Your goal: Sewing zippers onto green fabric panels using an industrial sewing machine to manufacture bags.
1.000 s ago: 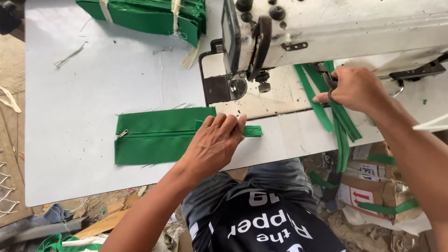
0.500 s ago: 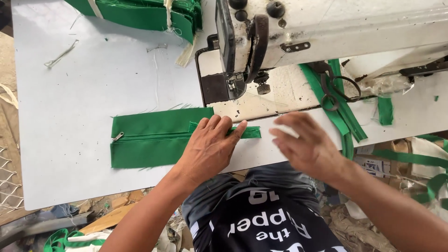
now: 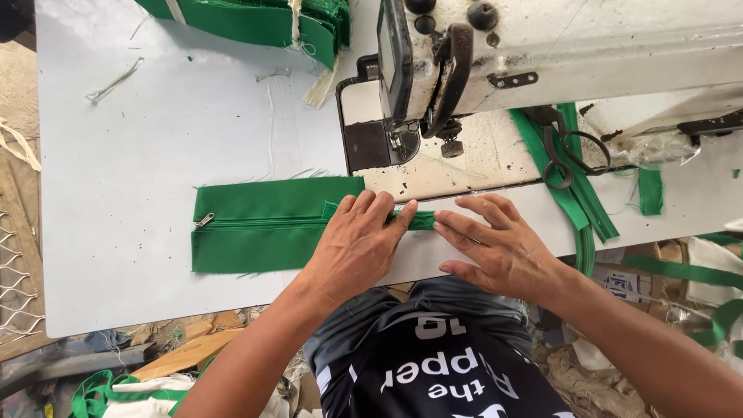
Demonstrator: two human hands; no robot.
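Observation:
A green fabric piece with a zipper [image 3: 255, 224] lies flat on the white table [image 3: 155, 155], in front of the sewing machine [image 3: 542, 54]. My left hand [image 3: 356, 244] presses flat on its right part, fingers together over the zipper tape. My right hand [image 3: 499, 248] lies flat on the table just to the right, fingertips touching the green tape's end [image 3: 422, 220]. Neither hand grips anything.
Black scissors [image 3: 569, 147] rest on green strips [image 3: 573, 186] to the right of the needle area. A stack of green fabric pieces [image 3: 255, 23] sits at the table's far edge. Loose threads lie on the table. Cardboard and scraps cover the floor below.
My right hand came away from the scissors and green strips by the machine and moved left and down to the zipper tape's end. My left hand stayed on the fabric.

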